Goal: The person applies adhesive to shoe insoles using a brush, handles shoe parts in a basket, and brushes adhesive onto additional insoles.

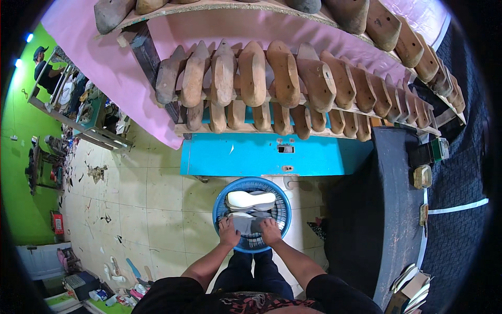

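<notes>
A round blue plastic basket (pixel 286 205) is in front of me with several shoe soles in it. A white sole (pixel 246 199) lies uppermost on the far side, with grey soles under and beside it. On the near side, a grey sole (pixel 242 225) lies crosswise between my hands. My left hand (pixel 228 233) has its fingers curled over the left end of that sole. My right hand (pixel 270 232) grips the darker right end, though I cannot tell whether this is the same sole or one lying against it. My thumbs are partly hidden.
Beyond the basket stands a bright blue panel (pixel 235 154) below shelves of wooden shoe lasts (pixel 253 73). A dark-covered table (pixel 387 209) is to the right. Scraps lie on the tiled floor (pixel 130 209) at left. A person (pixel 44 70) is at the far left near a cluttered workbench (pixel 94 112).
</notes>
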The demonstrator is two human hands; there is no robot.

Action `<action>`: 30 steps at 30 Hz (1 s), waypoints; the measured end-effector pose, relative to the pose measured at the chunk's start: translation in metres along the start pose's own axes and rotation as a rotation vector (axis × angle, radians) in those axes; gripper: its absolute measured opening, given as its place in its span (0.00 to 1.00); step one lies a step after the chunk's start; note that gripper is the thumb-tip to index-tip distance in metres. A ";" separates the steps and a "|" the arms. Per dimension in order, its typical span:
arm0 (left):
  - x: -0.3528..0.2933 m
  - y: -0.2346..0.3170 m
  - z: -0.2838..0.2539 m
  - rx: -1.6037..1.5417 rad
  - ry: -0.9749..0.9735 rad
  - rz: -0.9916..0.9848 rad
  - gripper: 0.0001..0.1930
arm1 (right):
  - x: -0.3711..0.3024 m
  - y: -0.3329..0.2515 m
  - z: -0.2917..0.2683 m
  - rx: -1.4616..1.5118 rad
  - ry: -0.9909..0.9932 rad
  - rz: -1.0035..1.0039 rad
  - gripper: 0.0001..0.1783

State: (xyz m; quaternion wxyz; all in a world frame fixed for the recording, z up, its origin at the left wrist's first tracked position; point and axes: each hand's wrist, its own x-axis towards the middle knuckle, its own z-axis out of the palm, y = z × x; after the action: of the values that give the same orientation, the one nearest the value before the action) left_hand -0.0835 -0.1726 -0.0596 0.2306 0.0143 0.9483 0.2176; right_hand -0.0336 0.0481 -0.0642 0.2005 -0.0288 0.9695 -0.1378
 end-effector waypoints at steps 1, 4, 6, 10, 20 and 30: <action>-0.001 0.000 -0.002 0.025 -0.080 0.043 0.50 | -0.001 -0.001 0.001 0.030 -0.030 -0.020 0.28; -0.002 0.001 -0.003 0.069 -0.211 0.075 0.45 | -0.007 -0.003 0.004 0.088 -0.130 -0.018 0.29; -0.003 0.003 0.000 0.093 -0.258 0.065 0.42 | -0.010 -0.007 0.005 0.103 -0.101 -0.026 0.30; -0.009 0.011 0.006 0.301 -0.200 0.102 0.43 | -0.012 -0.015 0.003 0.111 -0.206 0.083 0.36; -0.013 0.014 0.009 0.339 -0.319 0.146 0.46 | -0.011 -0.023 0.010 0.088 -0.283 0.083 0.50; -0.012 0.021 0.016 0.423 -0.433 0.121 0.47 | -0.019 -0.036 0.006 0.025 -0.309 0.115 0.49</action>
State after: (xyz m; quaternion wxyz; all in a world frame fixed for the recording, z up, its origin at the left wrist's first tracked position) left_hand -0.0676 -0.1483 -0.0581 0.4056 0.1645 0.8989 0.0209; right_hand -0.0138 0.0142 -0.0524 0.3551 0.0086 0.9254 -0.1322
